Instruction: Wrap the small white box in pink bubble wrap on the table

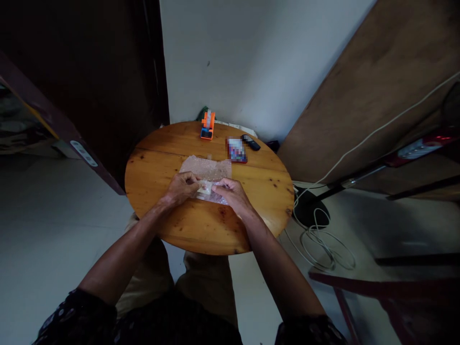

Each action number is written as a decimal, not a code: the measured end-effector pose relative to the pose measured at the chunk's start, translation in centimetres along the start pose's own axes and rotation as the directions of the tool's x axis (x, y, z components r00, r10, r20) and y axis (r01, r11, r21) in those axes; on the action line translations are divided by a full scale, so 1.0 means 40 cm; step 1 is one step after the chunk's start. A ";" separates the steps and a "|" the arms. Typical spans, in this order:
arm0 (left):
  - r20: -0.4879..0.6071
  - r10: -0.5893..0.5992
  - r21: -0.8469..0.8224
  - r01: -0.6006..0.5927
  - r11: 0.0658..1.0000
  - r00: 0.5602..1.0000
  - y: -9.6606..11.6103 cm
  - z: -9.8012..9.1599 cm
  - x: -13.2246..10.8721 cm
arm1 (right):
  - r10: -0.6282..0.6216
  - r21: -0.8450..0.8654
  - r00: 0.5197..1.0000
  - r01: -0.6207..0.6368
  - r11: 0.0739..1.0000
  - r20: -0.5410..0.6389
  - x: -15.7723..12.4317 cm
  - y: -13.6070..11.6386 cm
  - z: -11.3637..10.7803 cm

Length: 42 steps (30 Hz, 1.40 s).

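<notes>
On the round wooden table lies a sheet of clear bubble wrap, its near part folded up between my hands. A small whitish flat item shows at the fold; its kind is too unclear to name. My left hand is closed, thumb and fingers pinching the wrap at the item's left side. From the right, my right hand grips the folded wrap, its thumb over the top and its fingers curled behind. Parts of the fold are hidden under the fingers.
At the table's far edge stands an orange tape dispenser. A blurred-out box or pack lies beside a black remote control. White cable coils on the floor at right near a black round stand base.
</notes>
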State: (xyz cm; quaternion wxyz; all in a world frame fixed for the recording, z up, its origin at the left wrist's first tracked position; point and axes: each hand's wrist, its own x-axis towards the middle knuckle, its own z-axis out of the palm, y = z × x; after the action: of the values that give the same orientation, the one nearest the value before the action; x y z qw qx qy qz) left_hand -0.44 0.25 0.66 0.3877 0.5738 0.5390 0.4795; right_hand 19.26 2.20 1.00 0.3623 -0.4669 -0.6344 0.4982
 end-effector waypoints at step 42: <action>0.097 -0.043 0.218 0.021 0.976 0.994 0.032 0.010 0.034 | -0.028 -0.132 0.999 0.024 0.991 -0.026 -0.004 0.011 -0.042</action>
State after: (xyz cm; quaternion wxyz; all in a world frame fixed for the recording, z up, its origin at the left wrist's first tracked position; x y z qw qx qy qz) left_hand 0.22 1.48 1.96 0.3574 0.6272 0.5770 0.3821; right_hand 20.96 2.55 0.99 0.3461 -0.4883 -0.6668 0.4440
